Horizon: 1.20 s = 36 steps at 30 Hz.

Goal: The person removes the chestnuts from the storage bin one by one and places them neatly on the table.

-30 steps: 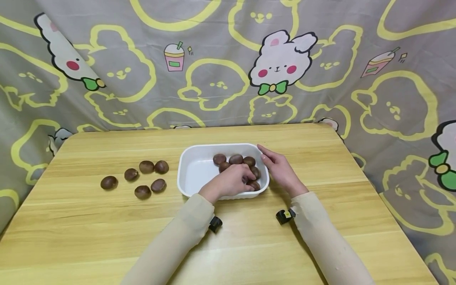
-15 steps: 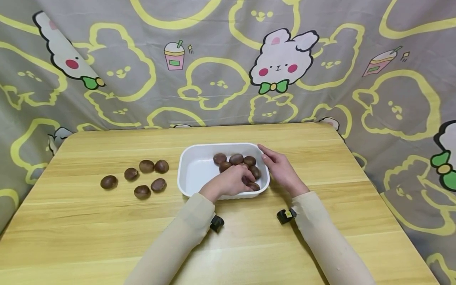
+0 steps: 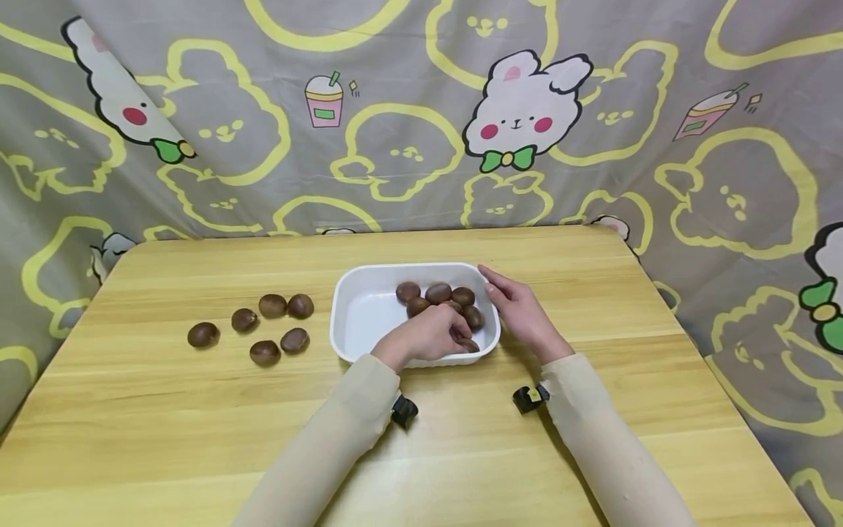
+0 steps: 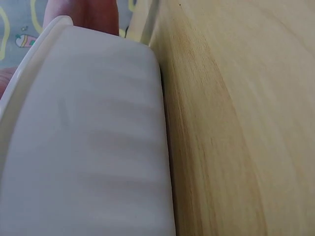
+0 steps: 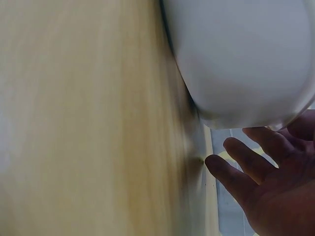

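Observation:
A white plastic tray (image 3: 369, 315) stands on the table with several brown chestnuts (image 3: 438, 293) gathered in its right half. My left hand (image 3: 426, 335) reaches over the near rim into the tray, its fingers curled down round a chestnut that they mostly hide. At the tray's right end my right hand (image 3: 523, 315) holds the rim, thumb on the edge and the index finger along the outside of the far corner. The right wrist view has the other fingers (image 5: 231, 177) spread beside the tray's wall. In the left wrist view the tray's side (image 4: 93, 132) fills much of the picture.
Several more chestnuts (image 3: 265, 353) lie loose on the wooden table (image 3: 197, 439) left of the tray. A patterned curtain (image 3: 395, 161) hangs behind the table's far edge and along its sides. Each wrist wears a small black camera (image 3: 404, 411).
The left fingers have shifted slightly over the chestnuts near the tray's front right corner. The right hand keeps its place on the rim. The whole head view has drifted a little.

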{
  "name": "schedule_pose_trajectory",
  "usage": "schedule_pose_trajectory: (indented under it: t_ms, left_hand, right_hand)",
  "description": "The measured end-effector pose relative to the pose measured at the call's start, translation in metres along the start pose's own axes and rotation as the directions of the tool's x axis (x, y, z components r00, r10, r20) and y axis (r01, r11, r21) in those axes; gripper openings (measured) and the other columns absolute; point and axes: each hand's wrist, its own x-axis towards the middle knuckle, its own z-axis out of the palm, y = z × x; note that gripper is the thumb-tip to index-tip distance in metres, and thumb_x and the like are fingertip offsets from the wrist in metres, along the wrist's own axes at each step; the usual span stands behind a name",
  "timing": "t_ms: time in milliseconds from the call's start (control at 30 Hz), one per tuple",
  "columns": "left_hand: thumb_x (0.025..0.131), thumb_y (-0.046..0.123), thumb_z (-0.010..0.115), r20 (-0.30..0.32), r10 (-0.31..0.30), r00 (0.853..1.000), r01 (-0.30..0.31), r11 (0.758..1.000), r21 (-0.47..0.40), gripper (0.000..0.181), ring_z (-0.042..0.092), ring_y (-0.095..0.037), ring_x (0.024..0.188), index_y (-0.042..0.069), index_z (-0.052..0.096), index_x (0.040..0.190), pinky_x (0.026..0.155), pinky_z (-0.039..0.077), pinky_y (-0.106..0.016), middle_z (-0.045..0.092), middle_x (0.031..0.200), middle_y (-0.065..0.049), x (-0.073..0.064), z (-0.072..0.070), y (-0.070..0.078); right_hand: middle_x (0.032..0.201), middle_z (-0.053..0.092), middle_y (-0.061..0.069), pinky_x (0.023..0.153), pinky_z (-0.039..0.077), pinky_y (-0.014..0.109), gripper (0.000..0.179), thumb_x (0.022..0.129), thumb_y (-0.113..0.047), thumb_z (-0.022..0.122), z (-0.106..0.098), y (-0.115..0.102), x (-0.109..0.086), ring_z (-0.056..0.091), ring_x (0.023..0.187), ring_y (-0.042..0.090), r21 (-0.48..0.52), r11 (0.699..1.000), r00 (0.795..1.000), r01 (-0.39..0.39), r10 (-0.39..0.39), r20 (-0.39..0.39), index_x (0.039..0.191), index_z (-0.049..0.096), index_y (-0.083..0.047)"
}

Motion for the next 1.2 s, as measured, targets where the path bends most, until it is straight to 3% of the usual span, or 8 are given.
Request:
schedule_pose_trajectory:
  t_ms: [133,433,667,833,967,1200]
  left_hand:
    - [0.088,0.016,0.077,-0.003,0.014,1.0,-0.014,1.0,0.005,0.01,0.061,-0.011,0.091,0.009,0.076,0.095,0.08,0.048,-0.02,0.068,0.093,0.001,0.0,-0.001,0.001]
    - [0.086,0.021,0.079,-0.043,-0.019,0.999,0.02,0.999,0.032,0.013,0.061,-0.007,0.089,0.012,0.077,0.094,0.079,0.048,-0.02,0.069,0.093,0.004,0.0,0.0,0.002]
    - [0.08,0.015,0.082,-0.119,0.041,0.992,-0.036,0.998,0.046,0.014,0.06,-0.01,0.085,0.01,0.077,0.093,0.077,0.047,-0.021,0.067,0.092,0.002,-0.004,-0.001,0.002]
    - [0.08,0.016,0.082,-0.129,-0.003,0.992,0.002,1.0,-0.004,0.016,0.059,-0.012,0.086,0.012,0.077,0.095,0.077,0.047,-0.022,0.067,0.093,0.004,-0.009,-0.009,0.005]
    - [0.081,0.018,0.082,-0.157,-0.029,0.987,0.023,0.999,-0.036,0.022,0.059,-0.013,0.087,0.01,0.076,0.1,0.078,0.047,-0.025,0.066,0.095,0.004,-0.013,-0.022,0.007]
    - [0.082,0.013,0.081,-0.216,-0.011,0.976,-0.039,0.974,-0.223,0.026,0.064,-0.012,0.091,0.005,0.074,0.106,0.081,0.052,-0.029,0.068,0.101,-0.001,-0.028,-0.042,-0.005]
  right_hand:
    - [0.148,0.044,0.008,0.111,0.03,0.037,0.041,0.106,-0.018,0.046,0.0,-0.002,0.0,0.038,0.136,0.021,0.01,1.0,1.0,-0.007,0.007,0.003,0.147,0.046,-0.011]
    - [0.148,0.044,0.008,0.112,0.029,0.037,0.041,0.106,-0.018,0.046,0.0,0.0,0.0,0.037,0.137,0.021,0.011,1.0,1.0,-0.005,0.005,0.004,0.147,0.046,-0.011]
    - [0.148,0.044,0.008,0.112,0.029,0.037,0.041,0.106,-0.018,0.046,0.0,0.0,0.0,0.037,0.137,0.022,0.016,1.0,1.0,-0.005,0.005,0.002,0.147,0.046,-0.011]
    - [0.149,0.042,0.008,0.112,0.028,0.039,0.042,0.106,-0.019,0.045,-0.001,-0.002,-0.001,0.036,0.138,0.022,0.004,1.0,1.0,-0.02,0.02,0.011,0.148,0.045,-0.012]
    - [0.15,0.041,0.007,0.113,0.028,0.038,0.042,0.107,-0.021,0.045,-0.001,-0.003,0.0,0.034,0.138,0.022,0.004,0.999,0.999,-0.039,0.039,0.015,0.148,0.045,-0.014]
    - [0.15,0.041,0.007,0.114,0.025,0.039,0.042,0.107,-0.022,0.044,-0.001,-0.002,0.001,0.033,0.139,0.022,-0.004,0.999,0.999,-0.039,0.039,0.013,0.148,0.044,-0.015]
